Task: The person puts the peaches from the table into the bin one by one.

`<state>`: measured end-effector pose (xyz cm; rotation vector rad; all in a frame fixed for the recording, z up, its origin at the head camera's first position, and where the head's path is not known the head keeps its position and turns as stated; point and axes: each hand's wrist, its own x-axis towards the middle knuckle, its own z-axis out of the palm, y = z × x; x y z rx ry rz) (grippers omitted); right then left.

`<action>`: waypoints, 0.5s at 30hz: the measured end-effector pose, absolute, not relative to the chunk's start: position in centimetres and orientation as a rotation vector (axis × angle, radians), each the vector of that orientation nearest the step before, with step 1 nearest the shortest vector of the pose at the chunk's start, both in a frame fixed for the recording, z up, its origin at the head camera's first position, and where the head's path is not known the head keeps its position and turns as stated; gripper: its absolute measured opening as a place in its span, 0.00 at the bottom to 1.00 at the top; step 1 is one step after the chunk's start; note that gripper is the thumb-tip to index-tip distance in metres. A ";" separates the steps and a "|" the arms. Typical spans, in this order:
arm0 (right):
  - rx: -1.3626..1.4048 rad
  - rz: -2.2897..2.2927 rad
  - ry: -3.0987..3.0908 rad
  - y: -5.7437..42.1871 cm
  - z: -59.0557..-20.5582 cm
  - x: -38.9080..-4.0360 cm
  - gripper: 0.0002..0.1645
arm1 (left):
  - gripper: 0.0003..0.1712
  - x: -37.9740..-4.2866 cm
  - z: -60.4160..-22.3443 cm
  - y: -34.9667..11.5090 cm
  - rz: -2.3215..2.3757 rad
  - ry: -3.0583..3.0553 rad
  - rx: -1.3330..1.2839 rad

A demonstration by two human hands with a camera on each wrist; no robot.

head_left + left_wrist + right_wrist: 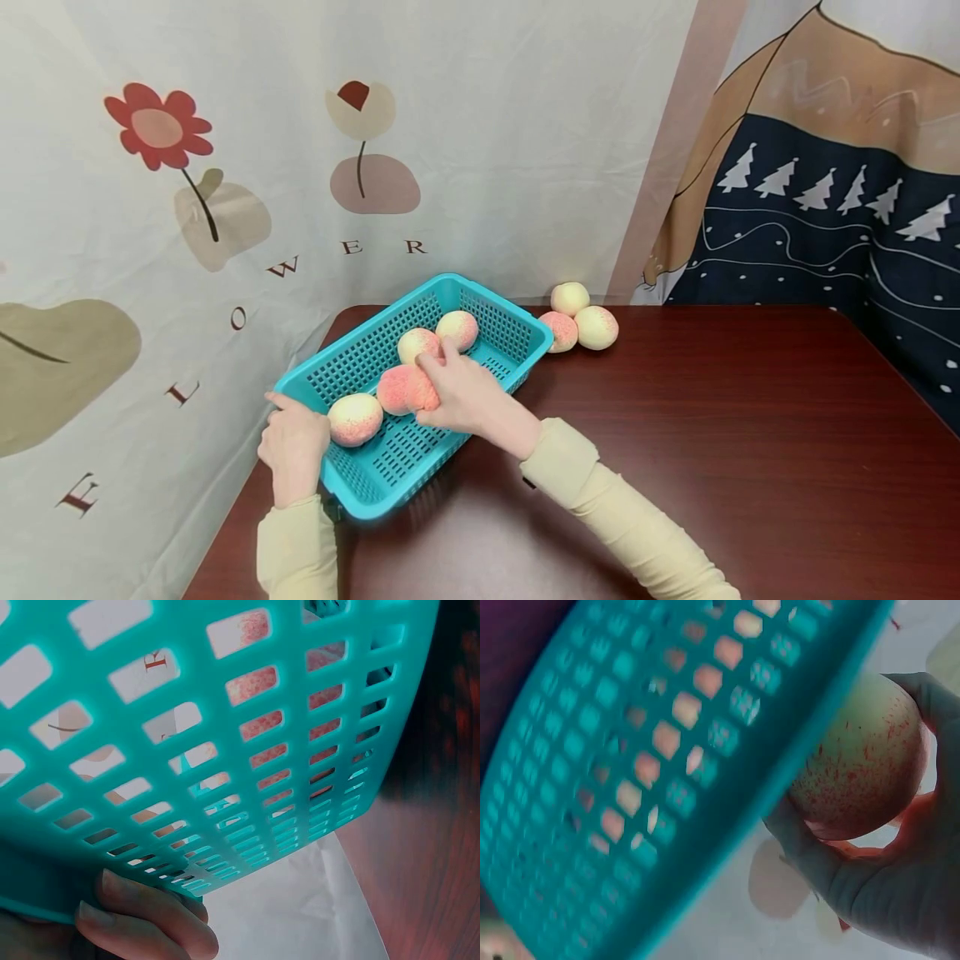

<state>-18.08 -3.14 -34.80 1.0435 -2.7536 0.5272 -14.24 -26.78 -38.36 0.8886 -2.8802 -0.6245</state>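
Observation:
A turquoise plastic basket (300,387) with perforated walls sits at the left of the table. My left hand (295,437) grips its rim at the left end; in the left wrist view the curled fingers (150,919) show under the rim. My right hand (468,396) is over the basket and holds a peach (862,761), cream with red specks, between thumb and fingers. Inside the basket lie several other peaches, among them a pale one (356,419) near the left hand and another (457,331) toward the far end. The right forearm crosses the basket's near long side.
Three more peaches lie grouped on the table just beyond the basket's right end, including a cream one (597,327). The dark reddish-brown table (712,433) extends to the right. A printed cloth (525,150) hangs behind the table and along its left side.

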 end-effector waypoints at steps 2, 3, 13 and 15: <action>1.058 0.497 -2.763 -3.9 -35.3 -17.8 0.28 | 0.45 -14.2 -38.4 -26.8 -0.615 -2.880 0.886; 1.064 0.479 -2.775 -4.3 -35.4 -17.6 0.27 | 0.45 -14.2 -38.3 -26.8 -0.613 -2.881 0.886; 1.166 0.146 -2.885 -7.2 -36.8 -16.4 0.29 | 0.45 -14.2 -38.3 -26.7 -0.612 -2.879 0.890; 1.202 0.107 -2.900 -7.5 -37.1 -16.4 0.28 | 0.45 -14.2 -38.3 -26.7 -0.612 -2.874 0.888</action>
